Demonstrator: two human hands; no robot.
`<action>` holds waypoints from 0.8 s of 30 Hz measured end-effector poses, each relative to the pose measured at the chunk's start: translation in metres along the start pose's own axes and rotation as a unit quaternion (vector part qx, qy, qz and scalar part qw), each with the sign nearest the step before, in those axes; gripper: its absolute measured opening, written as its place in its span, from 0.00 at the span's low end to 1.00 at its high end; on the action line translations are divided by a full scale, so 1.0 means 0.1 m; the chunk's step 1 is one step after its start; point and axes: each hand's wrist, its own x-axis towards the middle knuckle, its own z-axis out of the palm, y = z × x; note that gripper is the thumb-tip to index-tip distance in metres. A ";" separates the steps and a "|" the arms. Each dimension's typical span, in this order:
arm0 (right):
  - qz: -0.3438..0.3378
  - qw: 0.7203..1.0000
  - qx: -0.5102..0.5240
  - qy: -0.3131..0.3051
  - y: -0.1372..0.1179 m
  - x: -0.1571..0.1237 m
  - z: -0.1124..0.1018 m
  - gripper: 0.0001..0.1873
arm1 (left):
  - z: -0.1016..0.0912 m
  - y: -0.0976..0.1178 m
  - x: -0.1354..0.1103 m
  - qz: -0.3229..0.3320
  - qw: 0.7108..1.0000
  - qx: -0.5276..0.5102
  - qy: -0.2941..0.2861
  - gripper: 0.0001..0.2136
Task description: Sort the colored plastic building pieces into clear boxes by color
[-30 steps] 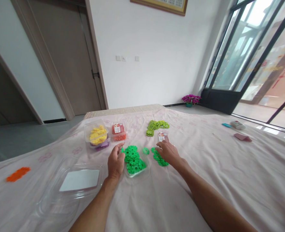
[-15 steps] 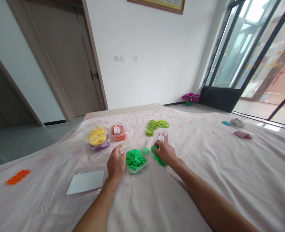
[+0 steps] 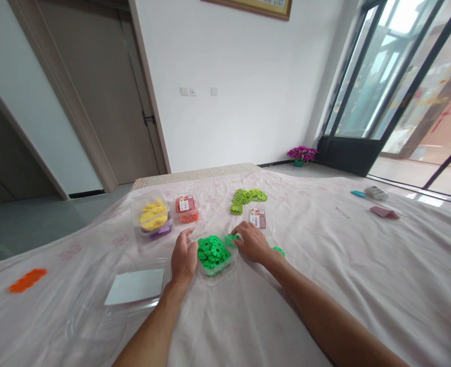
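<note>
Green notched plastic discs (image 3: 214,251) are heaped in a clear plastic tub (image 3: 218,276) in front of me. My left hand (image 3: 184,257) holds the tub's left side, thumb at the rim and fingers curled along the far corner. At the tub's right rim, my right hand (image 3: 251,242) has its fingertips closed on a green disc (image 3: 231,239); how many discs it grips I cannot make out. Other green discs (image 3: 278,251) lie on the cloth, mostly hidden behind my right wrist.
Lime-green discs (image 3: 249,195) lie farther back, near a labelled clear lid (image 3: 258,218). To the left stand a tub with yellow discs (image 3: 154,215) and a labelled red-orange tub (image 3: 187,208). An empty clear container (image 3: 135,288), orange discs (image 3: 28,280) and a pinkish folded piece (image 3: 385,212) rest on the bedcloth.
My right hand has moved left from the loose green discs to the tub's right rim, with a green disc at its fingertips. My left hand has stayed at the tub.
</note>
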 end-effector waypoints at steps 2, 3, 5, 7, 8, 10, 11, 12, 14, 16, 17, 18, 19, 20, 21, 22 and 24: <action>0.022 0.999 0.034 0.009 0.02 0.01 0.01 0.10 | 0.01 0.00 0.00 0.000 1.000 -0.008 0.001 0.19; 0.033 0.998 0.054 0.017 0.04 0.02 0.02 0.08 | 0.01 0.00 0.00 0.000 1.000 -0.009 0.001 0.19; 0.054 0.992 0.103 0.054 0.05 0.03 0.04 0.05 | 0.00 0.02 0.00 0.000 1.000 -0.006 0.002 0.19; 0.065 0.977 0.170 0.112 0.03 0.06 0.06 0.06 | 0.00 0.03 -0.01 -0.001 1.000 -0.002 -0.001 0.19; 0.063 0.966 0.212 0.136 0.00 0.07 0.07 0.07 | -0.01 0.04 -0.01 -0.002 1.000 0.000 -0.004 0.19; 0.039 0.942 0.302 0.144 -0.05 0.10 0.07 0.08 | -0.01 0.04 -0.01 -0.006 1.000 -0.001 -0.008 0.19; 0.022 0.932 0.338 0.132 -0.08 0.11 0.05 0.10 | -0.01 0.05 -0.01 -0.008 1.000 -0.004 -0.009 0.19; 0.007 0.925 0.361 0.115 -0.09 0.12 0.02 0.11 | -0.01 0.05 -0.01 -0.010 1.000 -0.007 -0.009 0.19; 0.000 0.930 0.359 0.085 -0.07 0.12 -0.08 0.16 | -0.01 0.04 -0.01 -0.010 1.000 -0.010 -0.005 0.19; 0.020 0.953 0.298 0.059 0.01 0.11 -0.22 0.17 | -0.01 0.04 -0.01 -0.006 1.000 -0.012 -0.002 0.19; 0.032 0.967 0.251 0.041 0.07 0.10 -0.30 0.17 | -0.01 0.04 -0.01 -0.004 1.000 -0.013 -0.002 0.19; 0.043 0.979 0.198 0.016 0.14 0.09 -0.37 0.16 | 0.00 0.03 -0.01 -0.003 1.000 -0.014 -0.003 0.19; 0.053 0.988 0.141 -0.013 0.21 0.07 -0.44 0.16 | 0.00 0.03 -0.01 -0.003 1.000 -0.016 -0.005 0.19; 0.060 0.994 0.085 -0.043 0.27 0.05 -0.50 0.18 | 0.00 0.03 -0.01 -0.003 1.000 -0.017 -0.006 0.19; 0.063 0.995 0.034 -0.072 0.33 0.03 -0.55 0.20 | 0.00 0.03 -0.01 -0.004 1.000 -0.017 -0.007 0.19; 0.063 0.993 -0.010 -0.098 0.37 0.00 -0.58 0.24 | 0.00 0.02 -0.01 -0.004 1.000 -0.017 -0.009 0.19; 0.053 0.987 -0.072 -0.135 0.43 -0.04 -0.61 0.34 | 0.01 0.01 0.00 -0.004 1.000 -0.016 -0.011 0.19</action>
